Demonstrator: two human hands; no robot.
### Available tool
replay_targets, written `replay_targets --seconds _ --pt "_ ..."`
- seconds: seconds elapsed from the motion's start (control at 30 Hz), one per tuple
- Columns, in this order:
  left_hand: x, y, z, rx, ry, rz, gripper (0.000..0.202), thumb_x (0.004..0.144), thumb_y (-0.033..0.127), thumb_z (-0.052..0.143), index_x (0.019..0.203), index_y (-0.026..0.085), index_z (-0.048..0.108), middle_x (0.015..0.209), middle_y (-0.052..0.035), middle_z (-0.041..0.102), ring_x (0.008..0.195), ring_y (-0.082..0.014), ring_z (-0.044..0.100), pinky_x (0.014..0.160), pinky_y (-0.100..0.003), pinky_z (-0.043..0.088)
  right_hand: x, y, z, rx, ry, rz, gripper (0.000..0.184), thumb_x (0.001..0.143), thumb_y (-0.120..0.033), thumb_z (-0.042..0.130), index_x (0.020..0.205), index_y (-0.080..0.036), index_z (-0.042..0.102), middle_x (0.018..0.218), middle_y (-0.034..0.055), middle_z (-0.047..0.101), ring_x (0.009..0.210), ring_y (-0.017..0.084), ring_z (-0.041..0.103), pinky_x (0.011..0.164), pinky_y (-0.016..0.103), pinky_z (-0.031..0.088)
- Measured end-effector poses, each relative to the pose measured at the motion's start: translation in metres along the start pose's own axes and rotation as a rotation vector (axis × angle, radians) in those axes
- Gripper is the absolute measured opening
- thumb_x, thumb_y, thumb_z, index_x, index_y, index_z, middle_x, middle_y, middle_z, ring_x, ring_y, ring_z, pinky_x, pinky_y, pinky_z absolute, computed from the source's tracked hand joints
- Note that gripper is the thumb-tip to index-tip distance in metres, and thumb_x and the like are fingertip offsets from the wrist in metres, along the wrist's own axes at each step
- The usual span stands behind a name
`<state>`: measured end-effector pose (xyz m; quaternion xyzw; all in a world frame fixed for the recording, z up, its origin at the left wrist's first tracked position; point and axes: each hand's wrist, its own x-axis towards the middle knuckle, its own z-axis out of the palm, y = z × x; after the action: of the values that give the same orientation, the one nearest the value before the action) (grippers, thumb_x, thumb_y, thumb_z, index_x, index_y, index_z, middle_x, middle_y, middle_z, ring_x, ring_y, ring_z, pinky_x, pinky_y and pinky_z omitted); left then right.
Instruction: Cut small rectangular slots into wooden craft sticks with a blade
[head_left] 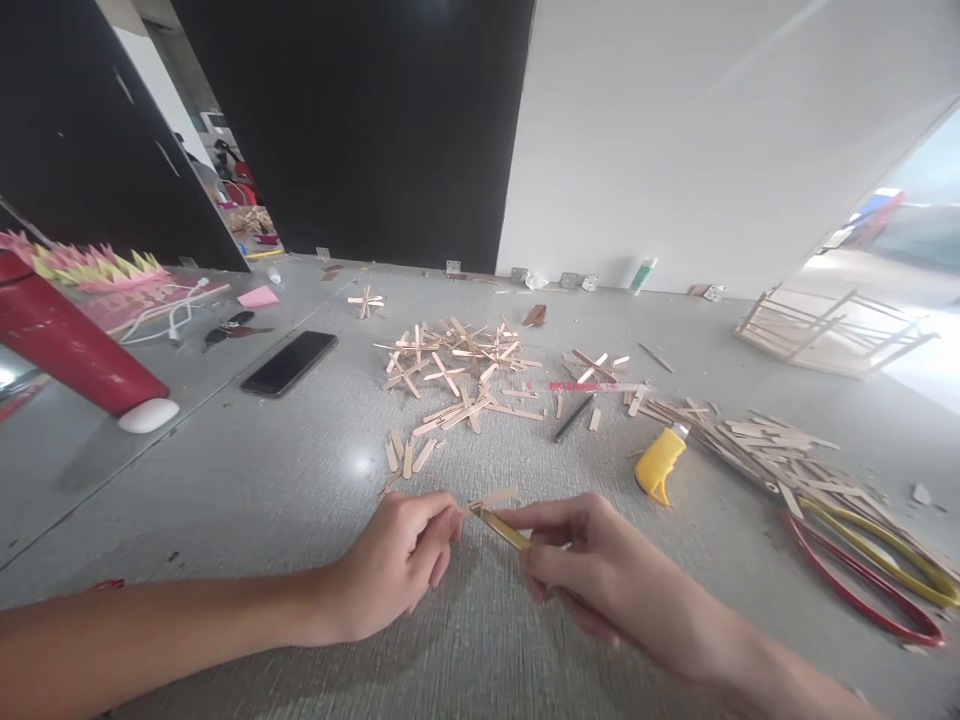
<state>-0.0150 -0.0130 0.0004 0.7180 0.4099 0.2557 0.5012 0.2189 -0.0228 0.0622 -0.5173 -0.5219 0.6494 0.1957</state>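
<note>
My left hand [401,565] is closed in a pinch on a small wooden stick piece [491,497] near the front of the grey floor surface. My right hand [600,575] is closed round a thin yellow tool [504,530] whose tip touches that stick piece. A pile of wooden sticks and glued star shapes [457,370] lies just beyond both hands. A few short stick pieces [409,455] lie close to my left hand.
A yellow utility knife [660,462], a black pen [574,417], a heap of long sticks [765,450] and red and yellow hoops [870,570] lie to the right. A black phone [289,362], a red cylinder [67,345], cables and a wooden frame [832,330] stand farther off.
</note>
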Motion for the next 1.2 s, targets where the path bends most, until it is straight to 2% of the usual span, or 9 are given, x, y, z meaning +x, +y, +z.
replay_targets --seconds 0.13,0.3,0.43,0.57,0.63,0.73,1.0,1.1,1.2 --pt "-0.002 0.001 0.001 0.008 -0.007 0.017 0.038 0.109 0.035 0.027 0.079 0.022 0.044 0.054 0.0078 0.047 0.034 -0.0058 0.040 0.038 -0.017 0.033 0.016 0.006 -0.031 0.076 -0.186 -0.008 0.042 0.078 -0.018 0.062 0.118 -0.015 0.073 0.060 -0.0044 0.059 0.037 0.002 0.032 0.035 0.019 0.016" --pt "-0.002 0.003 0.003 0.061 -0.018 0.104 0.033 0.107 0.028 0.029 0.078 0.022 0.042 0.051 0.0087 0.044 0.039 -0.0069 0.038 0.043 -0.017 0.033 0.025 0.010 -0.055 0.169 -0.357 0.049 0.030 0.078 -0.021 0.067 0.105 -0.012 0.075 0.061 -0.0047 0.055 0.036 0.001 0.029 0.033 0.019 0.012" --pt "0.000 0.004 0.005 0.122 0.069 0.097 0.038 0.108 0.026 0.027 0.073 0.022 0.041 0.052 0.0081 0.044 0.041 -0.0072 0.041 0.047 -0.019 0.035 0.018 0.018 -0.026 0.299 -0.335 0.111 0.017 0.085 -0.031 0.065 0.092 -0.016 0.067 0.060 -0.0089 0.043 0.037 0.001 0.025 0.034 0.018 0.013" --pt "0.001 0.006 0.005 0.134 0.081 0.078 0.039 0.109 0.030 0.030 0.072 0.022 0.039 0.053 0.0082 0.043 0.043 -0.0081 0.039 0.047 -0.020 0.032 0.010 0.035 0.029 0.452 -0.259 0.161 0.035 0.090 -0.055 0.054 0.079 -0.022 0.050 0.051 -0.0102 0.037 0.034 0.004 0.029 0.036 0.018 0.021" --pt "0.001 0.006 0.005 0.129 0.080 0.075 0.038 0.109 0.033 0.031 0.073 0.022 0.040 0.053 0.0083 0.042 0.044 -0.0083 0.039 0.046 -0.020 0.032 0.007 0.038 0.042 0.483 -0.192 0.152 0.035 0.091 -0.055 0.052 0.077 -0.023 0.046 0.051 -0.0101 0.036 0.034 0.004 0.027 0.036 0.019 0.019" --pt "0.002 0.006 0.005 0.116 0.089 0.056 0.038 0.109 0.034 0.030 0.076 0.022 0.043 0.051 0.0087 0.044 0.041 -0.0079 0.041 0.046 -0.019 0.033 0.006 0.030 0.030 0.486 -0.175 0.149 0.030 0.094 -0.046 0.051 0.077 -0.022 0.046 0.052 -0.0113 0.029 0.037 0.004 0.016 0.036 0.019 0.014" --pt "0.001 0.009 0.002 0.009 -0.046 0.051 0.037 0.108 0.035 0.029 0.076 0.023 0.041 0.051 0.0085 0.043 0.038 -0.0071 0.038 0.042 -0.018 0.032 0.026 0.015 -0.049 0.275 -0.468 0.148 0.035 0.087 -0.046 0.070 0.077 -0.015 0.060 0.049 -0.0100 0.036 0.040 0.004 0.018 0.032 0.018 0.010" --pt "0.002 0.010 0.001 0.032 -0.020 0.058 0.037 0.108 0.034 0.029 0.074 0.023 0.040 0.050 0.0086 0.042 0.038 -0.0075 0.039 0.043 -0.019 0.033 0.023 0.021 -0.040 0.277 -0.447 0.132 0.037 0.087 -0.050 0.069 0.078 -0.016 0.057 0.051 -0.0103 0.036 0.041 0.004 0.019 0.033 0.017 0.010" --pt "0.003 0.011 0.002 0.106 0.051 0.068 0.038 0.108 0.031 0.029 0.072 0.023 0.039 0.050 0.0080 0.043 0.041 -0.0085 0.041 0.045 -0.020 0.033 0.009 0.032 -0.002 0.341 -0.297 0.087 0.035 0.093 -0.053 0.059 0.084 -0.021 0.050 0.058 -0.0104 0.035 0.042 0.004 0.024 0.036 0.016 0.018"
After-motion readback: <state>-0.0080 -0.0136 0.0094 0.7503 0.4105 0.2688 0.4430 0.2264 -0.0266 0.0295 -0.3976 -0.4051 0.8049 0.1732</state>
